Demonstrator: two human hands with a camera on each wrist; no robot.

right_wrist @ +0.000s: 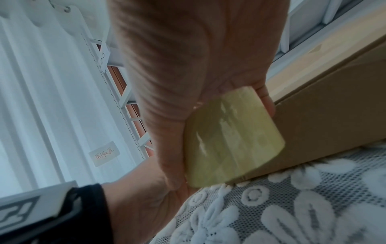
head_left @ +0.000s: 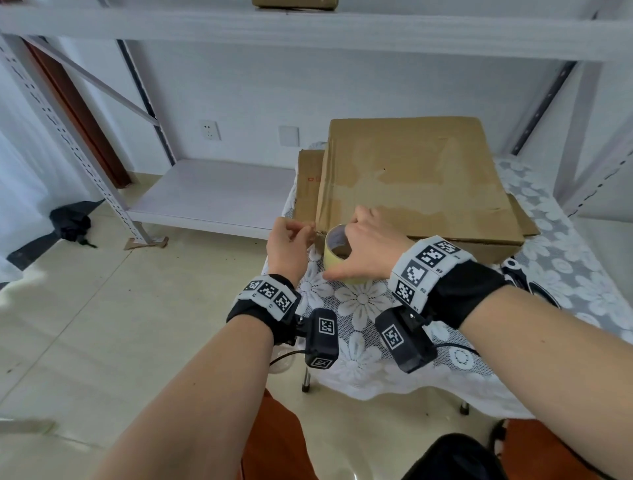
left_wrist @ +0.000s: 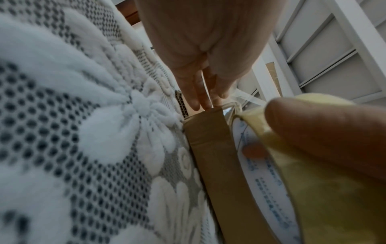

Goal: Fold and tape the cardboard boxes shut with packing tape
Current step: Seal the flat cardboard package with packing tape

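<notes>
A closed brown cardboard box [head_left: 411,178] lies flat on the lace-covered table [head_left: 363,301]. At its near left corner my right hand [head_left: 346,250] grips a yellowish roll of packing tape [head_left: 337,255], thumb on the outer face and fingers over the top. In the right wrist view the roll [right_wrist: 229,140] sits against the box side [right_wrist: 323,123]. My left hand [head_left: 308,229] pinches the pulled-out clear tape end [left_wrist: 244,99] just left of the corner. The left wrist view shows its fingertips [left_wrist: 200,99] at the top edge of the box [left_wrist: 217,156], beside the roll [left_wrist: 313,181].
A flattened cardboard sheet [head_left: 308,185] sticks out from under the box on the left. A white metal rack [head_left: 212,192] stands behind and to the left, with cardboard [head_left: 294,3] on its top shelf. A black item [head_left: 513,274] lies on the table by my right wrist.
</notes>
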